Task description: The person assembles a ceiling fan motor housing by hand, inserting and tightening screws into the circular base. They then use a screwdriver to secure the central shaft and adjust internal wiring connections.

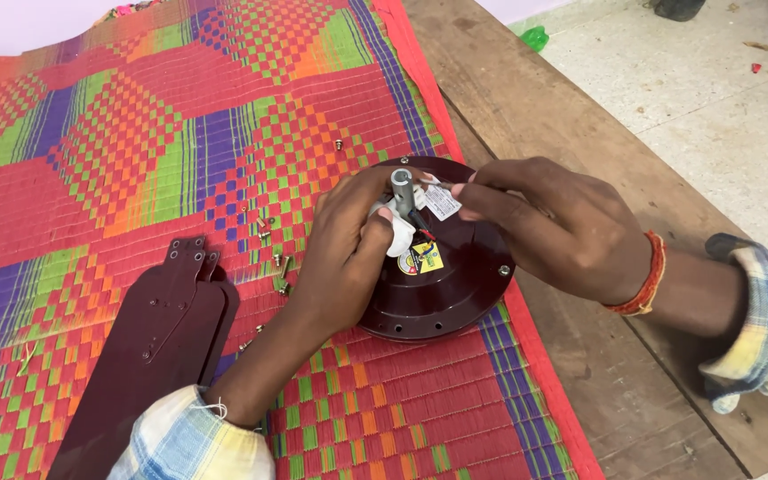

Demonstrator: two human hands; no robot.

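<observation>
Woven plastic mat (pixel 135 151) in red, green and purple covers the wooden platform (pixel 562 116). Dark maroon fan blades (pixel 148 347) lie stacked at near left. Right of them sits the round maroon fan motor housing (pixel 442 293), left hand (pixel 344 258) pinching white cloth (pixel 399 236) by its grey metal shaft (pixel 401 185), right hand (pixel 553 222) gripping a small white tag (pixel 443 201). Loose screws (pixel 279 267) are scattered between.

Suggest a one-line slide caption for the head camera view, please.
Left hand and right hand grip the shaft of a maroon ceiling fan motor beside detached fan blades.
</observation>
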